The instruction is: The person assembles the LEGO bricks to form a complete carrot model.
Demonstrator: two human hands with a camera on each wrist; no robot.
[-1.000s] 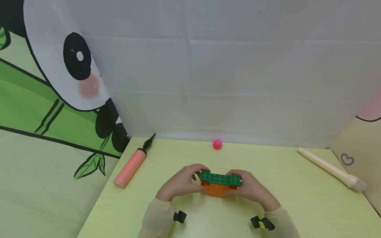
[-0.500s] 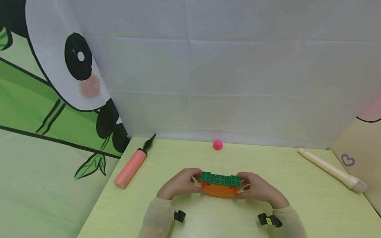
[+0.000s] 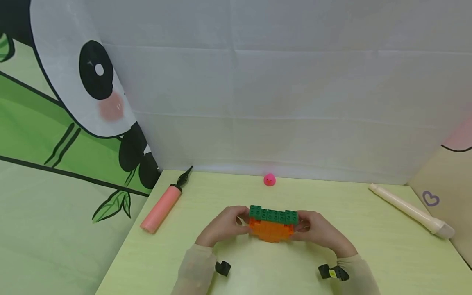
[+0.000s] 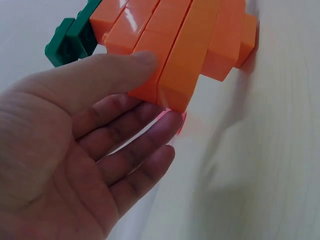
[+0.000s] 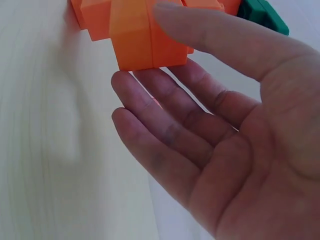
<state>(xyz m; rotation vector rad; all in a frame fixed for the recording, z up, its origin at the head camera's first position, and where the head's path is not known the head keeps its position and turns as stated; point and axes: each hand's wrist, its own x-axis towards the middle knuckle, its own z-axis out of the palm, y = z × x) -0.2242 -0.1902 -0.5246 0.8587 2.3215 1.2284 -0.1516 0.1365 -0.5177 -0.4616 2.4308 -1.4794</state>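
A toy brick model [image 3: 273,231], with layers of orange bricks under a row of green studded bricks [image 3: 273,215], stands between the two hands at the near middle of the table. My left hand [image 3: 225,224] holds its left end. In the left wrist view the thumb [image 4: 122,70] lies on the orange front and the fingers reach behind. At the other end my right hand [image 3: 321,232] pinches the model, its thumb [image 5: 215,35] on the front face and fingers behind. The orange layers [image 4: 185,50] step inward toward the bottom.
A pink hand pump [image 3: 162,209] with a black nozzle lies at the table's left side. Toward the back edge sits a small pink toy [image 3: 269,179]. A cream-coloured tube [image 3: 409,209] with a wider end lies on the right. A white cloth [image 3: 265,102] hangs behind the table.
My right hand has shifted from the model's front outward to its right end. The model has risen slightly and tipped, so more of its orange front shows. The left hand keeps its hold.
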